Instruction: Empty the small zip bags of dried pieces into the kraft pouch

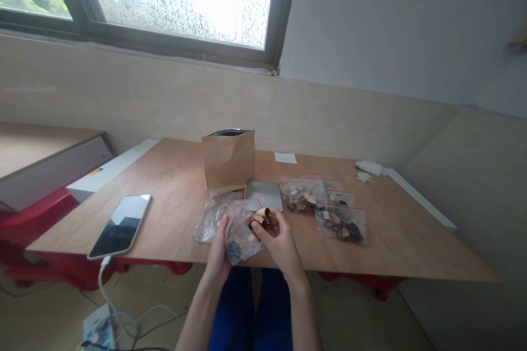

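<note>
- Bare forearms (203, 307) reach in from the lower edge, above blue trousers (234, 307), toward the near side of the desk (173, 175).
- Curled dried pieces (262, 215), tan and dark brown, sit in the right hand (281, 238) at the mouth end of a clear zip bag (240, 227); whether every piece is fully outside the plastic, I cannot tell.
- The step in hand appears to be handling these pieces at the bag's mouth; the next move probably calls for a steady bag and a light pinch, since the curls look brittle.
- The right hand is closed partway, thumb and fingers pinching the pieces.
- The left hand (221, 249) grips the bag's left side, fingers bent around the film; a dark patch (234, 248) shows low in it.
- Just beyond lie a crumpled clear bag (208, 224) on the left and a flat grey-topped device (265, 191), perhaps a scale.
- Behind them a kraft pouch (229, 162) stands upright, mouth apart.
- To the right, filled zip bags (343, 226) lie grouped.
- Farther out are a smartphone (121, 224) with a white cable (102, 279), left, and crumpled tissue (369, 168), far right.
</note>
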`<act>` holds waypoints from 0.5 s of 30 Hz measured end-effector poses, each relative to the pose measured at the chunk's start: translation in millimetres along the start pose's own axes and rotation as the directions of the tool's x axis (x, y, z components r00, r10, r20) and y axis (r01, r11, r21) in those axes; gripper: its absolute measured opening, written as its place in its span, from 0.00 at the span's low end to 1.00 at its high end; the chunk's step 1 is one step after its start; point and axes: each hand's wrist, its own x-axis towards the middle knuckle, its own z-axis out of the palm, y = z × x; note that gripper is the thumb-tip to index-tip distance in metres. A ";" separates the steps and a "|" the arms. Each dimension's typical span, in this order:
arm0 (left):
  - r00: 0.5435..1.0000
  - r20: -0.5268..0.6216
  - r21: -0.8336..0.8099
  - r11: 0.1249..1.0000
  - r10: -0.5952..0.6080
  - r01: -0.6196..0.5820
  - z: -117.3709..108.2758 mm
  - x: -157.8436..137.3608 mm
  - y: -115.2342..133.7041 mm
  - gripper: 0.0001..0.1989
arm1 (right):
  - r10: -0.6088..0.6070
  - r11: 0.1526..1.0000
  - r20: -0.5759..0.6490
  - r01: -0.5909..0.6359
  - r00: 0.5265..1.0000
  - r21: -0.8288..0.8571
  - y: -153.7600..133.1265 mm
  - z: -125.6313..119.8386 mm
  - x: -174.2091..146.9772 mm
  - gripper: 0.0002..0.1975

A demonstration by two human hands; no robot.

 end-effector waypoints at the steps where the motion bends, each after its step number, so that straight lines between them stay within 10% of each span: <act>1: 1.000 0.011 0.003 1.000 0.016 -0.016 -0.5 1.3 0.3 0.20 | 0.002 1.000 -0.014 -0.002 1.000 0.023 -0.3 0.1 0.4 0.18; 15: 0.976 0.006 0.035 0.975 0.219 -0.219 1.6 42.7 21.0 0.16 | 0.030 0.974 -0.223 0.021 0.974 0.224 -5.2 -4.4 7.1 0.17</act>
